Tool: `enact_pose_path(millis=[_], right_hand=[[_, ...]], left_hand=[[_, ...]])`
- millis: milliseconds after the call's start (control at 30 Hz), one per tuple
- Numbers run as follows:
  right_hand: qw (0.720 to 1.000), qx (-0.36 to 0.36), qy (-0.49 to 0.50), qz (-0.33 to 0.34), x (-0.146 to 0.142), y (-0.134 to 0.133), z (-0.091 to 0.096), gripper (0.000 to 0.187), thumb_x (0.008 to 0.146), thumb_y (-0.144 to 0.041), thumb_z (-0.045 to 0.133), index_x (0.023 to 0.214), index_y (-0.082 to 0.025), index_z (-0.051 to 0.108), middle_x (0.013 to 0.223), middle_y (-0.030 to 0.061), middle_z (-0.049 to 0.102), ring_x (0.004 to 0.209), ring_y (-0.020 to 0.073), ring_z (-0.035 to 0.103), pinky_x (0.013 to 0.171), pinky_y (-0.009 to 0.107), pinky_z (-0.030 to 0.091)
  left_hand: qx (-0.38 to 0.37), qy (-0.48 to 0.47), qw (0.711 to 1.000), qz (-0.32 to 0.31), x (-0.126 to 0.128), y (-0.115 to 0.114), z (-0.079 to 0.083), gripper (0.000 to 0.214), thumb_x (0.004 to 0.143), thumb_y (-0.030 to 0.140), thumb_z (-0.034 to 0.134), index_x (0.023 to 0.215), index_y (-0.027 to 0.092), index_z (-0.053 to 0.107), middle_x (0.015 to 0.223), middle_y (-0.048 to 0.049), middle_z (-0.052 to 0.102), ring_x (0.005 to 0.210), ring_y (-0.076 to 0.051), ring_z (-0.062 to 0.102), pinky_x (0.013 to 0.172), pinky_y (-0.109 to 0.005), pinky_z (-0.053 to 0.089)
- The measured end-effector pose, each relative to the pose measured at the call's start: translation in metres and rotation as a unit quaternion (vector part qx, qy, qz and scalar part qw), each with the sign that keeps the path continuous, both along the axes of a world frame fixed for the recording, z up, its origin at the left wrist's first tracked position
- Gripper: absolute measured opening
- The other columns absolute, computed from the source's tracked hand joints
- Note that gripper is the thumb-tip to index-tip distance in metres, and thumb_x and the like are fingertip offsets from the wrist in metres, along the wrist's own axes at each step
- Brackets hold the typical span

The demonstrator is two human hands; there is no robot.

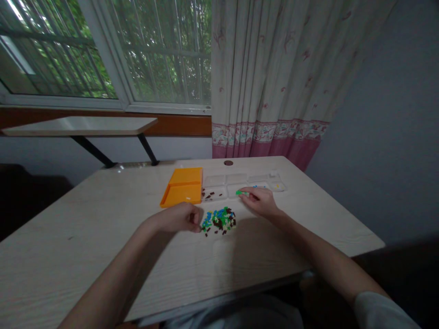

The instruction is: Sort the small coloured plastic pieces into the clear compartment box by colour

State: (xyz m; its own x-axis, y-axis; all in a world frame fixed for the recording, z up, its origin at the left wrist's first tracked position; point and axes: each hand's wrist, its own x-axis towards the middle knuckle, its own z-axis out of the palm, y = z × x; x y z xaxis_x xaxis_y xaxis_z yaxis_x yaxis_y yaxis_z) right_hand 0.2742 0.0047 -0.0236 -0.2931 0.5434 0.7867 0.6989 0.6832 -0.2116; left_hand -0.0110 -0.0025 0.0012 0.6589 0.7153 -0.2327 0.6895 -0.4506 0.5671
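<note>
The right hand (261, 201) pinches a small green plastic piece (241, 193) in a narrow grip over the near row of the clear compartment tray (214, 181). A low, steady pinch suits it. The left hand (180, 218) curls beside the near pile of small coloured pieces (219, 220); I cannot tell its grip.

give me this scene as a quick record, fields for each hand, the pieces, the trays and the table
left hand: curled beside the pile; cannot tell if it holds anything
right hand: grip pinched on a green piece over the clear tray
pile: blue, green and brown bits, loose between the hands
clear tray: compartments; a few brown bits in the near left one
orange tray: just left of the clear tray
table: pale wood grain
</note>
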Motion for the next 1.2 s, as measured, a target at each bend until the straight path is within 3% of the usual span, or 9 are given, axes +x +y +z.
enact_pose_path(millis=[367,733,900,1067,1200], right_hand=[[0.999,0.032,0.002,0.003,0.001,0.0,0.003,0.021,0.078,-0.033,0.054,0.079,-0.016,0.067,0.042,-0.0047,0.046,0.041,0.0058,0.042,0.05,0.017,0.035],[0.999,0.034,0.016,-0.001,0.003,0.001,0.005,0.021,0.077,-0.033,0.054,0.079,-0.017,0.067,0.042,-0.0042,0.047,0.042,0.0066,0.043,0.05,0.018,0.035],[0.998,-0.064,0.009,-0.018,0.008,0.007,0.001,0.026,0.079,-0.037,0.051,0.086,-0.017,0.066,0.049,-0.0028,0.05,0.046,0.0073,0.045,0.051,0.018,0.035],[0.982,-0.165,0.006,-0.097,0.018,0.024,-0.011,0.026,0.078,-0.038,0.049,0.088,-0.02,0.065,0.051,-0.0032,0.049,0.048,0.0091,0.044,0.05,0.019,0.031],[0.967,-0.222,-0.015,-0.121,0.021,0.03,-0.016,0.031,0.077,-0.04,0.049,0.098,-0.022,0.063,0.053,-0.0031,0.05,0.049,0.01,0.045,0.049,0.02,0.029]], left_hand=[[0.083,0.11,0.99,-0.008,0.023,-0.011,-0.006,0.022,0.061,0.038,0.065,0.068,0.018,0.058,0.064,0.0028,0.056,0.056,-0.01,0.047,0.049,-0.019,0.027],[0.096,0.081,0.991,-0.046,0.031,-0.017,0.001,0.009,0.067,0.024,0.061,0.074,0.02,0.061,0.066,0.0032,0.057,0.058,-0.009,0.047,0.049,-0.017,0.027],[0.082,0.088,0.992,-0.037,0.032,-0.018,0.005,0.01,0.068,0.025,0.059,0.074,0.019,0.063,0.064,0.0026,0.058,0.056,-0.009,0.047,0.049,-0.017,0.029],[0.082,0.093,0.992,-0.036,0.033,-0.02,0.007,0.009,0.067,0.023,0.059,0.075,0.019,0.062,0.065,0.0025,0.058,0.057,-0.01,0.048,0.049,-0.017,0.028],[0.089,0.096,0.991,-0.033,0.033,-0.021,0.007,0.012,0.066,0.021,0.059,0.078,0.02,0.061,0.066,0.0032,0.057,0.058,-0.01,0.047,0.049,-0.017,0.028]])
